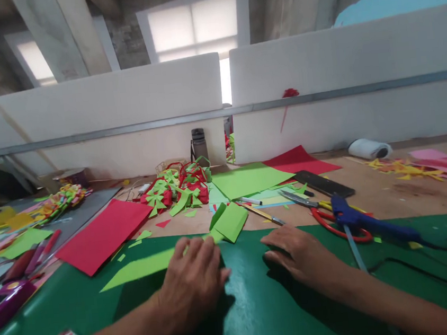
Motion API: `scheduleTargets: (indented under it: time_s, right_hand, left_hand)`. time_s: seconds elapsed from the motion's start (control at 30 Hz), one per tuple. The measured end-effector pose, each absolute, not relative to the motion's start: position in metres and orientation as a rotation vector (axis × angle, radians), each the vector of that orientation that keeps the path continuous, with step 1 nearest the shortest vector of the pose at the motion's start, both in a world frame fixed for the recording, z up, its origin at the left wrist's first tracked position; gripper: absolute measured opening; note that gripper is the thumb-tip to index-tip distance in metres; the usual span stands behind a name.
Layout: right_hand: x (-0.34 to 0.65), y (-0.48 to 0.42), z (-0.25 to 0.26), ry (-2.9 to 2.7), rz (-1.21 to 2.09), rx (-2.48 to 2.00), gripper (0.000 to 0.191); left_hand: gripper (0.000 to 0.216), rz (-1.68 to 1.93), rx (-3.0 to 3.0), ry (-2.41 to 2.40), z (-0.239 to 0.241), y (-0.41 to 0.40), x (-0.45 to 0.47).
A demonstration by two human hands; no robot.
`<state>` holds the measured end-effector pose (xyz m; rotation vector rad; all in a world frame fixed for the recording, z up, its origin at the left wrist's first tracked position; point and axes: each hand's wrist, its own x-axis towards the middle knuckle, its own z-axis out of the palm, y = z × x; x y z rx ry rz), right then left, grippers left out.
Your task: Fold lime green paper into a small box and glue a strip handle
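Observation:
My left hand (195,277) is closed over a long light green paper piece (138,269) above the green mat, its fingers bent down and their tips hidden. Beyond it lies a small folded green paper (232,221). My right hand (296,250) hovers low over the mat to the right, fingers loosely curved and apart from the thumb, with nothing visible in it. A slim craft knife or brush (262,214) points toward its fingertips. Scissors (324,215) with red handles and a blue glue gun (356,215) rest just past the right wrist.
The green mat (253,303) covers the near table. A red sheet (106,233) lies left, near a purple tool (8,304). Red and green paper crafts (181,188), a bottle (199,146), a large green sheet (252,178) and a phone (324,182) stand or lie farther back.

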<state>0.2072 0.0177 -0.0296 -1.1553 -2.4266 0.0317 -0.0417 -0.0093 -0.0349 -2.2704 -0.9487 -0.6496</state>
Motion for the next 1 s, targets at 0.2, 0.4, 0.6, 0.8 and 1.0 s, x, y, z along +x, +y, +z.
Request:
scheduleTargets:
  time_s: [0.2, 0.4, 0.6, 0.8, 1.0]
  right_hand:
    - [0.199, -0.001, -0.021, -2.469, 0.17, -0.751, 0.028]
    - [0.195, -0.003, -0.031, -2.523, 0.061, -0.743, 0.012]
    - [0.203, 0.0, -0.033, -2.664, -0.015, -0.929, 0.03]
    - [0.228, 0.005, -0.02, -2.748, 0.244, -1.134, 0.022]
    - [0.222, 0.001, -0.016, -2.758, 0.277, -1.012, 0.016]
  left_hand:
    - [0.038, -0.491, -2.615, -0.946, -0.04, -0.054, -0.006]
    - [0.032, -0.361, -2.894, -1.121, -0.037, -0.052, 0.01]
    - [0.044, -0.399, -2.823, -1.091, -0.043, -0.043, -0.014]
    - [0.021, -0.401, -2.692, -1.128, -0.049, -0.031, -0.053]
    - [0.028, -0.654, -2.772, -1.002, -0.043, -0.028, -0.051]
